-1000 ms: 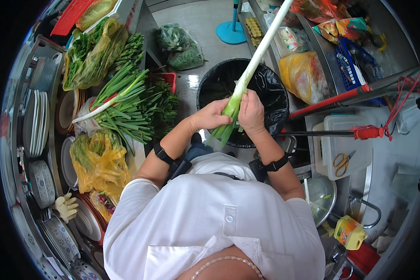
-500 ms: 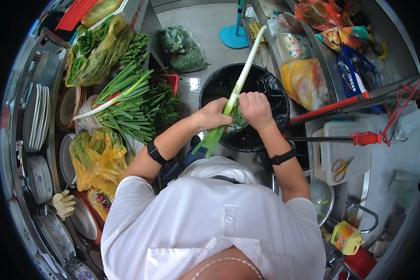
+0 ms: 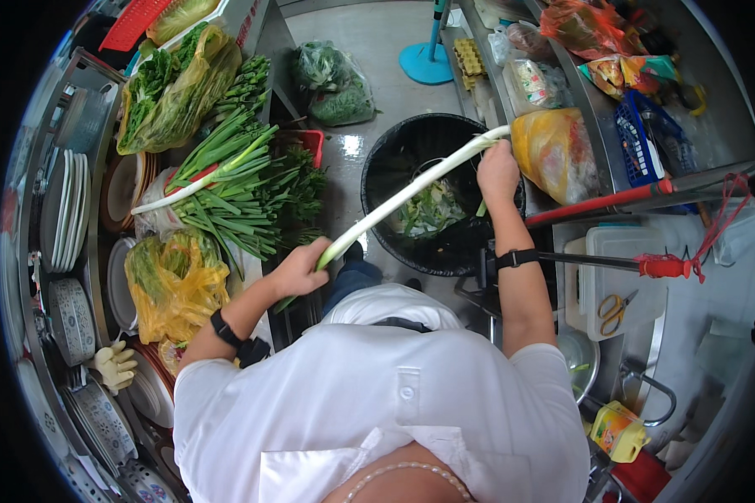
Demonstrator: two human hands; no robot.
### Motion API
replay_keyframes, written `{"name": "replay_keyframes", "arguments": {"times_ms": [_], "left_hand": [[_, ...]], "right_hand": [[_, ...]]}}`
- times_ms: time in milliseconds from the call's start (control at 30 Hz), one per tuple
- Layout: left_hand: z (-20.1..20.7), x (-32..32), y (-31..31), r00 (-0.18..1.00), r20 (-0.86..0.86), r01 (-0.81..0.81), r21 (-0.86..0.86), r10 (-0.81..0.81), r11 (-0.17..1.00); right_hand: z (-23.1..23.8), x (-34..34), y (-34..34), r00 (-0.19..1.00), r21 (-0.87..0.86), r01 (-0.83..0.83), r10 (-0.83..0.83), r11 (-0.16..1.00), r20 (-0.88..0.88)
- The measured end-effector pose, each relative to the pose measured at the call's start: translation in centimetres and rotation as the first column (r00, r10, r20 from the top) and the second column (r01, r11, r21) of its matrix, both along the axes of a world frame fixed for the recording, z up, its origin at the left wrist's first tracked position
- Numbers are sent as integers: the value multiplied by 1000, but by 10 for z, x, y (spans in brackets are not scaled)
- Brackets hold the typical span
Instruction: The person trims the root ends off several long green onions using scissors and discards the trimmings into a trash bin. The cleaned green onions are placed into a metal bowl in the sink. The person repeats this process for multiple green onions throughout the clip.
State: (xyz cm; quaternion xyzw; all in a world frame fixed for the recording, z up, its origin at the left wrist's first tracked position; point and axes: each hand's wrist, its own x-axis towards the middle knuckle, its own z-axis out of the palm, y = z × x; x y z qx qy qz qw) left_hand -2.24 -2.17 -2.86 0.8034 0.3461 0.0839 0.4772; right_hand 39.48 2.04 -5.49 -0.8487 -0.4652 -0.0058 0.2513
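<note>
A long leek [image 3: 411,189] with a white shank slants over the black-lined bin [image 3: 377,235]. My left hand [image 3: 304,268] is closed round its green end, left of the bin. At the root end, above the bin's right side, my right hand [image 3: 499,173] is closed against the white shank. A short pale green strip [image 3: 481,207] shows just below that hand; whether it is attached to the leek I cannot tell. Green and pale vegetable scraps [image 3: 428,211] lie inside the bin.
More leeks [image 3: 226,189] and yellow-bagged greens [image 3: 176,281] lie on the left, beside shelves of plates [image 3: 69,210]. A bag of greens [image 3: 335,88] rests on the floor. At right are a red-handled pole [image 3: 596,201], scissors [image 3: 615,313] on a white lid and a yellow jug [image 3: 619,432].
The leek has swung from nearly upright to a slant. My left hand has moved left and down with the green end; my right hand has shifted right to the root end.
</note>
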Motion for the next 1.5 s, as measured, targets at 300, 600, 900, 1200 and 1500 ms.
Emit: {"name": "replay_keyframes", "arguments": {"times_ms": [300,600,900,1200,1500], "left_hand": [[-25,-148,-71,891,-438,-53,150,115,987],[-23,-210,-88,845,-501,-145,124,188,982],[-4,-179,-59,867,-421,-252,93,268,963],[19,42,37,963,189,-165,-155,193,974],[62,145,46,844,507,194,-594,176,781]], "right_hand": [[-97,133,32,793,27,348,-279,937,-541],[-97,152,30,742,153,614,-501,774,-445],[-121,108,11,935,153,120,-60,981,-348],[-17,-88,-50,537,109,-578,477,809,-696],[78,-116,-71,542,434,-287,518,854,-662]]}}
